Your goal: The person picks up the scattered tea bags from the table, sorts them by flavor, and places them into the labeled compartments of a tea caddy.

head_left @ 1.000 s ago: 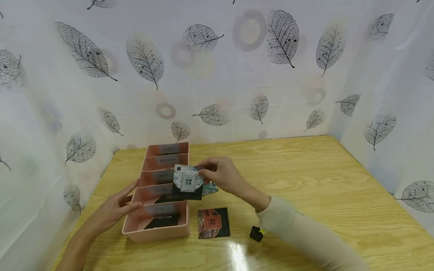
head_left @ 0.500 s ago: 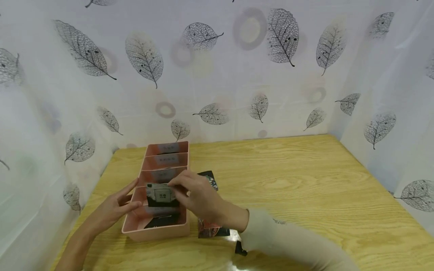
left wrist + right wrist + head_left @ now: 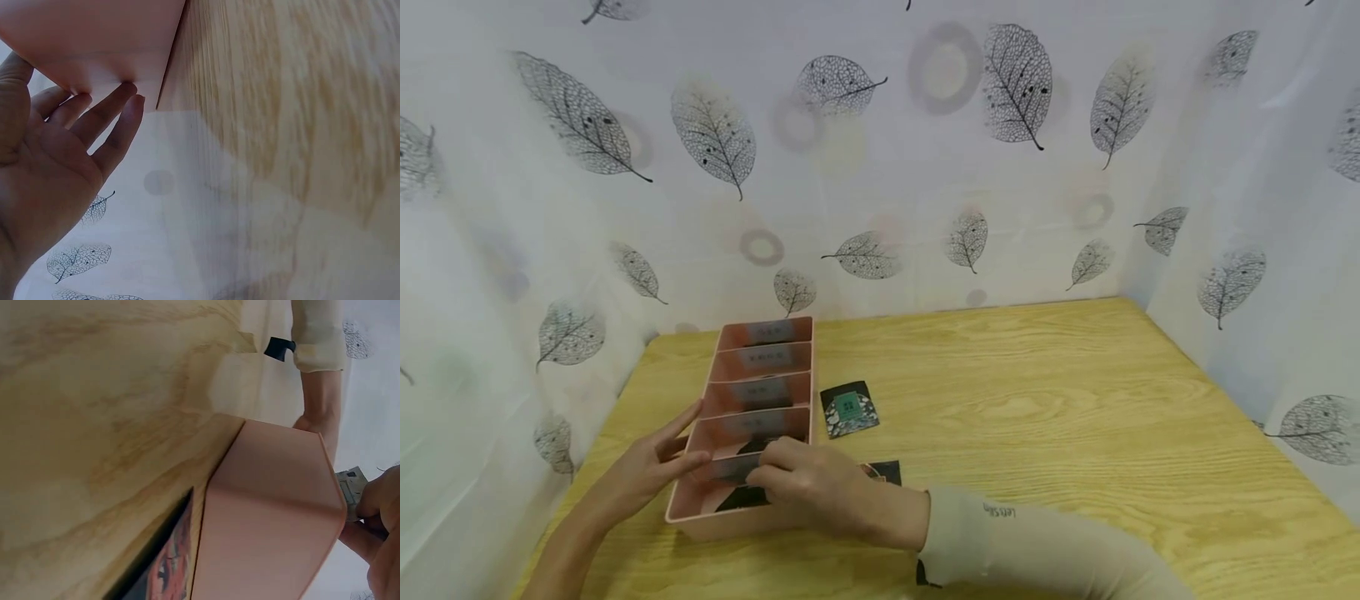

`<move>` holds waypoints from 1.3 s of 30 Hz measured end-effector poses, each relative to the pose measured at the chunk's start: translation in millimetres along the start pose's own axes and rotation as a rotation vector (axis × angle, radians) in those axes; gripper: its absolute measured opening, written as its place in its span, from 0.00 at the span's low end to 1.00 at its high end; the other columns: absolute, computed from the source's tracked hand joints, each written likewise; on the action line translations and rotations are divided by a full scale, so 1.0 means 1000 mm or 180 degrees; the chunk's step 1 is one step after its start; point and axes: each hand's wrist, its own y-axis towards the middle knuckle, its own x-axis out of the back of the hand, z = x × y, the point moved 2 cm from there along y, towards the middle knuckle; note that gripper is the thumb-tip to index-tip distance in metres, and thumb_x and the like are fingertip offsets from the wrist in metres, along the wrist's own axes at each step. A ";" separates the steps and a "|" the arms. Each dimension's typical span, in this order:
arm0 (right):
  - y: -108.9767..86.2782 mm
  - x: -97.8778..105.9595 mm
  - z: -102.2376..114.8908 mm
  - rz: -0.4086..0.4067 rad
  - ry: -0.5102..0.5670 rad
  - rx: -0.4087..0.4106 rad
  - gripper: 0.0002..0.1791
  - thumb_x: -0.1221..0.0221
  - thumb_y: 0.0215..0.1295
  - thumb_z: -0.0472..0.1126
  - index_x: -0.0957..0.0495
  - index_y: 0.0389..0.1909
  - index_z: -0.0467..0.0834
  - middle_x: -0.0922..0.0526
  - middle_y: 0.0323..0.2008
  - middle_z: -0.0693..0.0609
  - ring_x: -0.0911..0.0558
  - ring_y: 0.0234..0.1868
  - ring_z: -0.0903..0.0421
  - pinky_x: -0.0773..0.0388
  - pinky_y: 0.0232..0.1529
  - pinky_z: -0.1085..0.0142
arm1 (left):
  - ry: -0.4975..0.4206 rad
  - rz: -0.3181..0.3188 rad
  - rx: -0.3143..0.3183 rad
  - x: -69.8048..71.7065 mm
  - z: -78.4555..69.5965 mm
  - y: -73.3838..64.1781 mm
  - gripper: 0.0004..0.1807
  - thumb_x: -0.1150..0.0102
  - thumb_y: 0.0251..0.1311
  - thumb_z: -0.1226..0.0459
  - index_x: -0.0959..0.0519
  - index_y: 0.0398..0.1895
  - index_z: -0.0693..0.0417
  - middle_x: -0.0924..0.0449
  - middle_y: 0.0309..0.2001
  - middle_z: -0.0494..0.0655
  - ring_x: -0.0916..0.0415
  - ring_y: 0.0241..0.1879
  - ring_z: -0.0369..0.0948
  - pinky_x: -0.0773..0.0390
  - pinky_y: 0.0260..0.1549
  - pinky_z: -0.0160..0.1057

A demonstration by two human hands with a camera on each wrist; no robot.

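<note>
My right hand point(image 3: 820, 483) reaches over the front of a pink divided box point(image 3: 730, 527). In the right wrist view it pinches a pale, silvery tea sachet point(image 3: 350, 487) above the box rim; the head view hides most of that sachet behind the hand. On the box's left side rests my left hand point(image 3: 636, 471). In the left wrist view its fingertips point(image 3: 128, 89) press against the pink outer wall, with the fingers fairly straight. Dark sachets point(image 3: 741, 498) lie inside the front compartment, and another dark piece shows in the compartment behind it.
Right of the box lies a green-labelled tea sachet point(image 3: 850, 407). A red-patterned sachet point(image 3: 170, 565) lies nearer the front, mostly covered by the right arm in the head view. By the right sleeve is a small black object point(image 3: 279, 349). Grey labels mark the compartments.
My right hand has carried the pale sachet from the box's right side, leftwards and then down towards the front compartments. The left hand has stayed on the box.
</note>
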 end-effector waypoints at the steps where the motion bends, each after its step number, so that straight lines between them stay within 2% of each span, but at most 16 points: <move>1: -0.001 -0.002 0.001 0.0093 0.0042 -0.0016 0.05 0.31 0.66 0.34 0.14 0.41 0.45 0.21 0.41 0.54 0.22 0.43 0.64 0.27 0.47 0.82 | -0.0006 0.0000 0.0003 0.000 0.000 0.000 0.41 0.45 0.78 0.60 0.55 0.85 0.53 0.50 0.78 0.70 0.34 0.68 0.69 0.19 0.46 0.34; 6: -0.005 -0.010 0.003 0.0624 0.0063 -0.0156 0.05 0.35 0.72 0.37 0.13 0.45 0.46 0.22 0.43 0.53 0.21 0.47 0.61 0.27 0.51 0.79 | 0.0013 0.0007 0.0074 0.000 0.001 -0.001 0.41 0.45 0.78 0.59 0.55 0.85 0.52 0.50 0.78 0.69 0.35 0.69 0.68 0.18 0.47 0.36; 11: -0.002 -0.011 0.003 0.1033 0.0090 -0.0322 0.09 0.35 0.73 0.37 0.13 0.50 0.45 0.19 0.47 0.53 0.19 0.51 0.62 0.28 0.55 0.80 | 0.0044 0.0004 0.0080 0.001 0.000 -0.001 0.41 0.45 0.78 0.59 0.55 0.85 0.51 0.50 0.78 0.71 0.35 0.68 0.70 0.17 0.50 0.47; 18: 0.005 -0.007 -0.001 0.1438 0.0535 -0.0639 0.11 0.37 0.72 0.32 0.13 0.52 0.42 0.14 0.48 0.53 0.17 0.52 0.65 0.28 0.52 0.82 | 0.0045 0.0006 0.0096 0.001 -0.001 -0.001 0.41 0.45 0.78 0.60 0.55 0.85 0.52 0.53 0.79 0.72 0.37 0.69 0.71 0.18 0.51 0.53; 23: 0.011 -0.003 -0.004 0.1844 0.0736 -0.0618 0.13 0.39 0.74 0.32 0.13 0.54 0.43 0.13 0.50 0.56 0.18 0.54 0.67 0.27 0.53 0.81 | 0.0109 -0.0019 0.0078 0.001 -0.002 -0.001 0.41 0.45 0.78 0.59 0.55 0.85 0.51 0.53 0.79 0.71 0.36 0.69 0.71 0.19 0.53 0.56; 26: 0.013 -0.001 -0.005 0.2044 0.0745 -0.0548 0.12 0.40 0.76 0.34 0.14 0.55 0.43 0.13 0.50 0.56 0.18 0.54 0.67 0.27 0.54 0.80 | 0.0145 -0.0038 0.0050 0.001 -0.003 0.000 0.41 0.44 0.78 0.59 0.55 0.85 0.51 0.53 0.79 0.71 0.36 0.68 0.71 0.20 0.53 0.56; 28: 0.014 0.000 -0.006 0.2090 0.0764 -0.0547 0.12 0.41 0.76 0.36 0.14 0.55 0.43 0.13 0.49 0.57 0.19 0.54 0.67 0.27 0.54 0.80 | 0.0159 -0.0045 0.0039 0.001 -0.003 0.000 0.41 0.44 0.78 0.60 0.54 0.85 0.51 0.52 0.79 0.71 0.35 0.68 0.70 0.20 0.53 0.56; 32: 0.013 0.004 -0.010 0.2082 0.0941 -0.0721 0.14 0.42 0.77 0.35 0.16 0.58 0.40 0.15 0.54 0.54 0.21 0.59 0.65 0.29 0.59 0.78 | 0.0159 -0.0047 0.0043 0.001 -0.004 0.000 0.41 0.44 0.78 0.60 0.54 0.85 0.51 0.53 0.79 0.71 0.35 0.68 0.70 0.19 0.53 0.56; 36: 0.010 0.008 -0.016 0.1888 0.1253 -0.0894 0.15 0.42 0.76 0.33 0.17 0.59 0.37 0.16 0.58 0.51 0.22 0.62 0.63 0.30 0.60 0.78 | 0.0129 -0.0028 0.0033 0.001 -0.003 0.000 0.41 0.45 0.78 0.60 0.55 0.85 0.52 0.53 0.79 0.71 0.36 0.68 0.71 0.19 0.53 0.55; 39: 0.007 0.013 -0.022 0.1631 0.1421 -0.1006 0.14 0.43 0.77 0.33 0.16 0.57 0.38 0.15 0.55 0.51 0.20 0.59 0.64 0.29 0.58 0.79 | 0.0124 -0.0029 0.0017 0.000 -0.003 -0.001 0.41 0.44 0.78 0.60 0.55 0.85 0.53 0.53 0.79 0.71 0.36 0.68 0.71 0.19 0.53 0.54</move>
